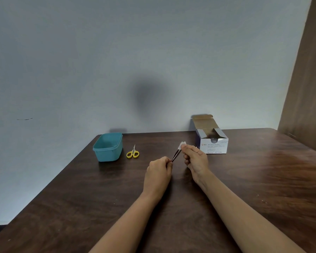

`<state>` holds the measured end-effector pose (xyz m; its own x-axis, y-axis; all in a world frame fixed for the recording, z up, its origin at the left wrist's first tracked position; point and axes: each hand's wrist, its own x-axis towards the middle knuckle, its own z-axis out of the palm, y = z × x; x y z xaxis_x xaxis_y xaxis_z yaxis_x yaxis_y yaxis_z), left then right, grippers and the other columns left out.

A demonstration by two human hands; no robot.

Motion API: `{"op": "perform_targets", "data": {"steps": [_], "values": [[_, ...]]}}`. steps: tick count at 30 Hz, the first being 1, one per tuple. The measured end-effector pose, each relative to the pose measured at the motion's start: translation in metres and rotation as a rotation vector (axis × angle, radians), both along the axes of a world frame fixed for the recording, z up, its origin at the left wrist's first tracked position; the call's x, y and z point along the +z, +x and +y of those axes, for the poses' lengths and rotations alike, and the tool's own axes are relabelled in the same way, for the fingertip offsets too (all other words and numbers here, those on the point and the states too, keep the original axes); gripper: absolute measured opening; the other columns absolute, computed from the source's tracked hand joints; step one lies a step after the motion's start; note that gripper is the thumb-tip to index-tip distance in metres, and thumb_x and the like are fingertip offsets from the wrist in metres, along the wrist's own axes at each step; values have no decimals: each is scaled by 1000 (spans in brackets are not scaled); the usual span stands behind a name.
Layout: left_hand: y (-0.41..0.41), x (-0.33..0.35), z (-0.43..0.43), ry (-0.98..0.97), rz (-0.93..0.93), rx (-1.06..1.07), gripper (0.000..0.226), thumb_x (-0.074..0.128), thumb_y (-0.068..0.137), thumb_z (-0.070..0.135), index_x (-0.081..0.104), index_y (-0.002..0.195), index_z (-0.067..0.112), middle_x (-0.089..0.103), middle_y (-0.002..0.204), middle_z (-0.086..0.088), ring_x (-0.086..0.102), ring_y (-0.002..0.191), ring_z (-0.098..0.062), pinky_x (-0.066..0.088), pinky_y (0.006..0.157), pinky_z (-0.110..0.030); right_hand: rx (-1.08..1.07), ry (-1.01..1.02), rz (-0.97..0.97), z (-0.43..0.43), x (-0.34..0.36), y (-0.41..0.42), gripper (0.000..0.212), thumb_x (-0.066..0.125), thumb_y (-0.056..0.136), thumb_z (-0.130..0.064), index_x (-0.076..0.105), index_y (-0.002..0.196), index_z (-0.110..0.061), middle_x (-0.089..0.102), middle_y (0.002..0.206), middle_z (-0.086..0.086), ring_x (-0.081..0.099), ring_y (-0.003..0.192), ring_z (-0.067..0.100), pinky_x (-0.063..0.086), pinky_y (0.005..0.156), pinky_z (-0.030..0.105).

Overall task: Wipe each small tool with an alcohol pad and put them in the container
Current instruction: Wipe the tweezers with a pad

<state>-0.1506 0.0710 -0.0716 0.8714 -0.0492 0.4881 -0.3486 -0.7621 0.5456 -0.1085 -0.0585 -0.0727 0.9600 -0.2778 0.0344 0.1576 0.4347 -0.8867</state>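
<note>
Tweezers [175, 155] are pinched at the rear end by the left hand [159, 170], held above the table [263, 179], leaving the tips free for wiping. An alcohol pad [182, 144] is pinched around those tips by the right hand [195, 159]. Scissors [133, 152] lie unwiped just beside the container [108, 147], within reach.
</note>
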Motion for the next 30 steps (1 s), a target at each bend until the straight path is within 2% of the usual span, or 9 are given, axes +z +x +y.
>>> {"op": "perform_targets", "data": {"steps": [5, 8, 16, 22, 25, 30], "values": [[1, -2, 0, -16, 21, -28, 19, 51, 96, 24, 67, 98, 15, 69, 88, 0, 63, 83, -17, 51, 74, -35, 7, 69, 13, -2, 2, 1, 7, 72, 80, -4, 69, 76, -9, 50, 60, -3, 37, 48, 4, 29, 44, 15], [3, -4, 0, -45, 25, -47, 17, 53, 95, 24, 68, 98, 16, 70, 88, 1, 63, 83, -16, 53, 76, -38, 12, 50, 4, -3, 2, 2, 6, 74, 78, -7, 69, 76, -9, 47, 62, -2, 34, 46, 3, 28, 43, 14], [4, -5, 0, -66, 15, -87, 16, 54, 94, 23, 69, 96, 16, 70, 85, 2, 64, 81, -16, 52, 74, -35, -27, 46, 3, -2, 0, 1, 9, 77, 77, -16, 69, 74, -12, 44, 64, -1, 33, 49, 4, 27, 48, 18], [6, -6, 2, -85, 30, -81, 17, 55, 95, 23, 69, 99, 16, 69, 86, 4, 63, 79, -11, 54, 76, -34, 7, 69, -16, -3, 1, 3, 9, 69, 82, -4, 67, 75, -9, 47, 60, -3, 35, 49, 4, 27, 44, 15], [6, -6, 3, -94, 28, -79, 17, 55, 95, 23, 70, 99, 16, 69, 86, 4, 63, 79, -10, 54, 76, -33, 11, 60, -23, -2, 0, 3, 8, 73, 78, -4, 71, 74, -11, 45, 56, -2, 34, 45, 3, 27, 42, 13], [5, -6, 2, -111, 12, -91, 16, 56, 94, 24, 70, 95, 17, 69, 81, 4, 62, 75, -9, 53, 73, -32, -5, 32, -29, -2, -2, 2, 8, 79, 74, -13, 71, 74, -12, 46, 60, -2, 32, 49, 5, 28, 44, 14]]}}
